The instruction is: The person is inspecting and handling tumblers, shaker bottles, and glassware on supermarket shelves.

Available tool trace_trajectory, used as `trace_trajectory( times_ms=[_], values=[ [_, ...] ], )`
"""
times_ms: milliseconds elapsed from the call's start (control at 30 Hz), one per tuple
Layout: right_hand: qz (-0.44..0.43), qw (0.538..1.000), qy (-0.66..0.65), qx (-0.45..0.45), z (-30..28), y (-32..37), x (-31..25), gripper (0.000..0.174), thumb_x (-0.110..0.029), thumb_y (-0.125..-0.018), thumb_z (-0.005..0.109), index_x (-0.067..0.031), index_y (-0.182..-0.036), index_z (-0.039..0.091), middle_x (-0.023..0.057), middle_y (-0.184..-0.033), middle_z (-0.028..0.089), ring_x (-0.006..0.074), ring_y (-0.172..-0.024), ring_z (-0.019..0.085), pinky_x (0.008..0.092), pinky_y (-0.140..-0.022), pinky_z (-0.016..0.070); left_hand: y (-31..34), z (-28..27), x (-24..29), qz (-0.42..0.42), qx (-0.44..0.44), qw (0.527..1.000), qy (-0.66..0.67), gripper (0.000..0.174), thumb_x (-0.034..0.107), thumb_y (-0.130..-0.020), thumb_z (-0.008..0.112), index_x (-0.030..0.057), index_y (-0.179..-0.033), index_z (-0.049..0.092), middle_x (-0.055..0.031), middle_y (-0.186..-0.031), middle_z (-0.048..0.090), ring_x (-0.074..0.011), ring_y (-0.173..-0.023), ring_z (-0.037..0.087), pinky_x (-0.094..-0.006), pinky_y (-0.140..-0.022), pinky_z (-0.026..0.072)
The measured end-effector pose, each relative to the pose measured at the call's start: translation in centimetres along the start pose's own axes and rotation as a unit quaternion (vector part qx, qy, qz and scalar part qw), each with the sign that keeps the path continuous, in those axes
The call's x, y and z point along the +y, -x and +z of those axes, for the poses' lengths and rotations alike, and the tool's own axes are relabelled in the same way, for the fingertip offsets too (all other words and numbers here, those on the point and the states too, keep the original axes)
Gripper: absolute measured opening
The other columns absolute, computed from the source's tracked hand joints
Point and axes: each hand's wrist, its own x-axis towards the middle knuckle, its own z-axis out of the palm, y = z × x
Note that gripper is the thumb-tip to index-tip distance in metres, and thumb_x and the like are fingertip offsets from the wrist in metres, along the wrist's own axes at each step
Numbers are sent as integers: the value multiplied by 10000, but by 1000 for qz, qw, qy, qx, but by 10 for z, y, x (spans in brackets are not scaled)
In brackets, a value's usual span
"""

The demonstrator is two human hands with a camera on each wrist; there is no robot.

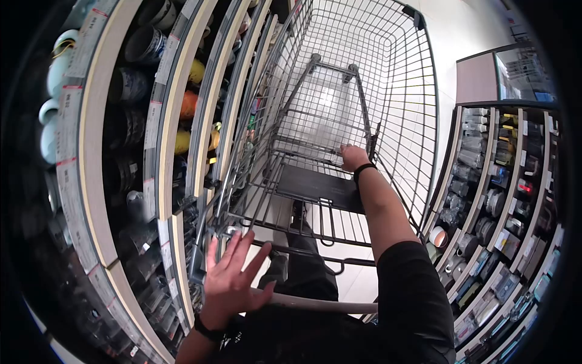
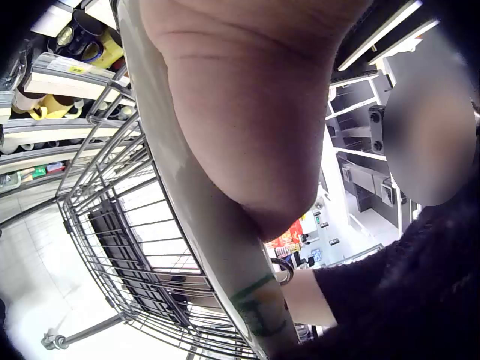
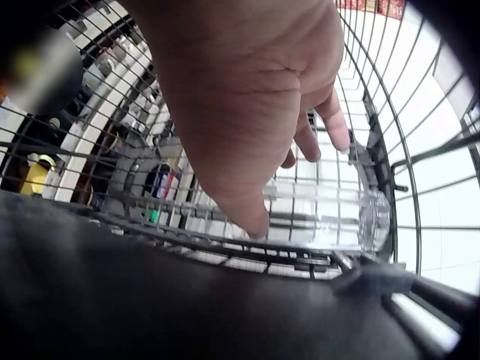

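Note:
My left hand (image 1: 233, 282) is spread above the near end of the shopping cart, beside its pale handle bar (image 1: 315, 303). The heel of that hand is over the handle (image 2: 187, 187) in the left wrist view, its fingers hidden there. Inside the wire cart (image 1: 409, 91), my right hand (image 1: 353, 159) is lowered past the black seat panel (image 1: 318, 187). A clear, bottle-like object (image 3: 322, 217) lies by the right hand (image 3: 262, 112), whose fingers hang apart above it with the thumb near one end. Whether the thumb touches it is unclear.
Shelves (image 1: 94, 121) of mugs and cups stand close along the cart's left side. More shelves (image 1: 491, 200) with glassware and packaged goods run down the right. White floor (image 1: 445, 42) shows between cart and right shelves. The person's legs (image 1: 306, 267) are below the handle.

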Motion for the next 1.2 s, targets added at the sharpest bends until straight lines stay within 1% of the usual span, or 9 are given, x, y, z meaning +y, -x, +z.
trace_trajectory(
  times_ms=[100, 167, 267, 333, 667, 867, 1033, 1167, 1200],
  values=[
    [7, 1000, -6, -6, 15, -17, 5, 286, -121, -819, 658, -80, -1102, 649, 121, -1105, 691, 292, -1046, 691, 415, -848, 583, -5, 0, -5, 4, 2, 1000, -10, 686, 486, -744, 741, 272, -1383, 610, -120, -1484, 504, -288, -1390, 483, -641, -1106, 337],
    [14, 996, 3, -87, 14, -37, 13, 566, -322, -758, 819, -58, -1200, 585, 135, -1184, 660, 306, -1103, 663, 411, -914, 565, -12, 0, -13, 8, 4, 1000, -14, 685, 499, -750, 733, 281, -1387, 607, -116, -1483, 505, -285, -1394, 480, -648, -1095, 350],
    [10, 996, -2, -88, 9, -36, 15, 540, -316, -733, 837, -55, -1146, 608, 138, -1128, 690, 307, -1074, 676, 416, -904, 568, -16, -3, -15, 11, 7, 1000, 3, 706, 462, -695, 758, 225, -1349, 639, -148, -1454, 521, -323, -1351, 522, -644, -1117, 304],
    [9, 995, -15, -96, 12, -38, 15, 546, -306, -716, 848, -54, -1139, 610, 146, -1079, 708, 315, -1068, 676, 417, -903, 568, -18, -6, -14, 5, -3, 1000, -17, 679, 507, -753, 723, 290, -1386, 607, -100, -1487, 500, -271, -1392, 484, -653, -1075, 372],
    [-5, 995, -39, -92, 12, -37, 24, 582, -276, -711, 855, -33, -1177, 605, 173, -1088, 702, 341, -1080, 663, 426, -927, 554, -18, -7, -11, 7, 12, 1000, -9, 661, 477, -754, 728, 281, -1376, 618, -96, -1478, 508, -271, -1380, 497, -636, -1075, 378],
    [-14, 977, -213, 11, -34, -24, 22, 772, -275, -673, 870, 54, -1296, 554, 294, -1135, 670, 418, -1133, 623, 444, -968, 504, -23, -12, -7, -5, 1, 1000, 21, 672, 399, -719, 764, 241, -1359, 637, -119, -1469, 520, -287, -1356, 518, -623, -1111, 333],
    [-4, 948, -296, 113, -85, -15, 10, 669, -299, -690, 884, 39, -1203, 620, 258, -1104, 692, 394, -1075, 659, 416, -925, 524, -25, -8, -8, 16, 47, 998, 32, 691, 333, -643, 794, 175, -1304, 672, -141, -1463, 528, -321, -1331, 537, -582, -1144, 302],
    [-10, 905, -395, 159, -136, -1, -1, 702, -364, -665, 919, 33, -1170, 636, 230, -1052, 705, 367, -1010, 676, 397, -900, 527, -21, -11, -4, 18, 47, 998, 30, 704, 347, -711, 793, 200, -1376, 614, -125, -1478, 509, -312, -1354, 513, -577, -1162, 284],
    [-29, 889, -411, 201, -149, 5, -6, 696, -365, -674, 926, 36, -1163, 636, 199, -1043, 713, 320, -980, 681, 382, -899, 529, -21, -11, -3, 18, 47, 998, 25, 714, 348, -719, 789, 195, -1389, 597, -128, -1481, 505, -320, -1358, 507, -579, -1164, 281]
  ],
)
